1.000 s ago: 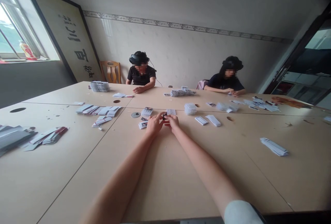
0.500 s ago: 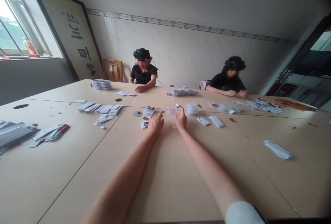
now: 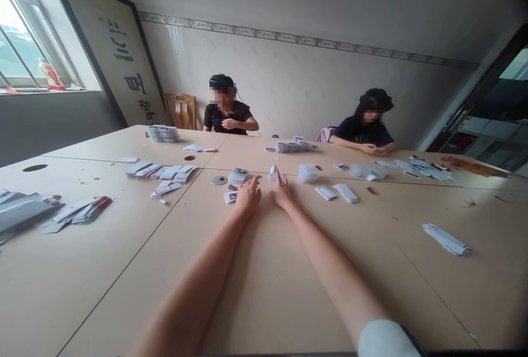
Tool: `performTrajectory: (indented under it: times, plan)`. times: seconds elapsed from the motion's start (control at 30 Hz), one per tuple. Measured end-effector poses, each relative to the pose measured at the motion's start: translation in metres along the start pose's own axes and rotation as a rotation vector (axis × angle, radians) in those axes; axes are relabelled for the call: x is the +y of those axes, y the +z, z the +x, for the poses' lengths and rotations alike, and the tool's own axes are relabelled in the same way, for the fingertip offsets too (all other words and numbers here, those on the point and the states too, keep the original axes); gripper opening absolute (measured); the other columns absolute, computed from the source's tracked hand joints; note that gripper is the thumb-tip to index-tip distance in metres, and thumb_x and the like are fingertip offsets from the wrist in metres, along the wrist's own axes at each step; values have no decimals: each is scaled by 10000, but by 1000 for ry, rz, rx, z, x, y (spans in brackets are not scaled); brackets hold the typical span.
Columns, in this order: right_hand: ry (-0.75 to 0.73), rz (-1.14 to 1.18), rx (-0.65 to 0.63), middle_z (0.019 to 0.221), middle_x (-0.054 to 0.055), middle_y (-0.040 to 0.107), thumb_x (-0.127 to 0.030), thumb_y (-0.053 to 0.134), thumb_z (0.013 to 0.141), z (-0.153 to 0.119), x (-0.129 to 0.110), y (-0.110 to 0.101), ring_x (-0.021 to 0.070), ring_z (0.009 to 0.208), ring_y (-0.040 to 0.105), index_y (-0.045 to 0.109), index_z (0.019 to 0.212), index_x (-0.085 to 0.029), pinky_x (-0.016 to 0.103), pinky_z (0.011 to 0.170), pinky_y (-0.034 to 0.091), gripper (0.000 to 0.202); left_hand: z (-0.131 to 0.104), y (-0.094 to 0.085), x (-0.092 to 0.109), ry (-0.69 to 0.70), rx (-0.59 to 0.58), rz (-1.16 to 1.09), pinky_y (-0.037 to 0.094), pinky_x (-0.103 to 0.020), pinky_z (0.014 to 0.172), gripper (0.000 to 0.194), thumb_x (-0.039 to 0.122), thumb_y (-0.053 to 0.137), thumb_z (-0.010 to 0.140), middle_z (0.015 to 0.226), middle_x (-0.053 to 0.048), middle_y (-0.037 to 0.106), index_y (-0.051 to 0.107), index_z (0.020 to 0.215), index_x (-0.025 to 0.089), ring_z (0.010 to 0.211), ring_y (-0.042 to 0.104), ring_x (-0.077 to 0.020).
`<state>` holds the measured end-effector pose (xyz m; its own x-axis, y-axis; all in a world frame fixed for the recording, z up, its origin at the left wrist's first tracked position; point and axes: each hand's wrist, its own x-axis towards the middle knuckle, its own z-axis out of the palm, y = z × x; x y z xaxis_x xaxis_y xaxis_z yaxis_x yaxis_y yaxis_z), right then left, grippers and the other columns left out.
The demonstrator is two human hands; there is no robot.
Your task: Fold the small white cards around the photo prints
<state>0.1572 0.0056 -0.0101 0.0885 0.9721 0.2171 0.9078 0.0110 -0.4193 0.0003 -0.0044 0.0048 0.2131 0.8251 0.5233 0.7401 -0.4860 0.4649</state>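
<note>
I noted dark characters on the framed panel, illegible to me. Over the worktop, 1 left hand, grip apart, partly covered a card pile, its print unreadable. The right hand held thumb and forefinger apart; 1 white piece stood beside that forefinger, contact unclear.

The tan bench bore a grey disc just beside a card stack, a clear stack near the middle, white strips at right and papers far left.
</note>
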Motion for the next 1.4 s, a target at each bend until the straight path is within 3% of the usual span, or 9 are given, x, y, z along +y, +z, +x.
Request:
performTrajectory:
  times: [0.17, 0.27, 0.43, 0.6, 0.9, 1.13, 1.4]
  plan:
    - [69, 18, 170, 1256, 174, 588, -201, 484, 813, -6, -5, -7, 300, 1207, 497, 62, 1517, -179, 464, 994, 331, 822, 0, -1, 2, -12, -7, -1, 450, -366, 889, 455, 95, 466, 797, 1044, -94, 683, 531, 1238, 189, 999, 634, -227]
    - [38, 19, 209, 1355, 170, 514, -183, 480, 807, -6, -3, -7, 280, 1282, 428, 41, 1517, -190, 424, 988, 345, 835, 0, -2, 2, -19, -10, -4, 453, -366, 889, 451, 98, 464, 799, 1052, -93, 681, 533, 1235, 193, 989, 636, -225]
    - [-8, -17, 59, 1482, 144, 398, -253, 481, 807, 4, 5, 0, 316, 1415, 238, 4, 1528, -210, 482, 1031, 309, 866, -1, -3, 3, -6, -20, -12, 461, -357, 884, 454, 94, 458, 793, 1070, -96, 676, 537, 1229, 192, 984, 638, -221]
    - [-28, -20, 89, 1501, 133, 376, -348, 507, 827, 14, 7, 4, 307, 1368, 322, 26, 1529, -240, 462, 1037, 311, 858, -1, -3, 3, 1, -25, -1, 463, -355, 890, 451, 94, 456, 796, 1081, -96, 674, 538, 1228, 194, 972, 643, -216]
    - [13, -130, 216, 1290, 193, 547, -457, 571, 842, 35, 1, 6, 307, 1115, 561, 96, 1521, -245, 409, 915, 389, 856, -3, -3, 1, 23, -38, 34, 456, -355, 881, 464, 93, 453, 793, 1077, -91, 674, 527, 1239, 197, 990, 638, -217]
    - [25, -150, 246, 1040, 148, 648, -358, 540, 871, 41, 1, 8, 266, 959, 625, 109, 1518, -216, 337, 832, 429, 791, -3, 0, 0, 20, -39, 33, 454, -351, 897, 466, 97, 456, 803, 1102, -92, 666, 524, 1253, 199, 1007, 632, -212]
    - [40, 25, 266, 1116, 160, 638, -288, 577, 832, 39, 4, 9, 272, 1005, 621, 111, 1519, -204, 331, 865, 436, 834, -2, 1, 0, 13, -28, 30, 456, -347, 879, 458, 91, 454, 799, 1074, -81, 674, 537, 1234, 210, 963, 644, -208]
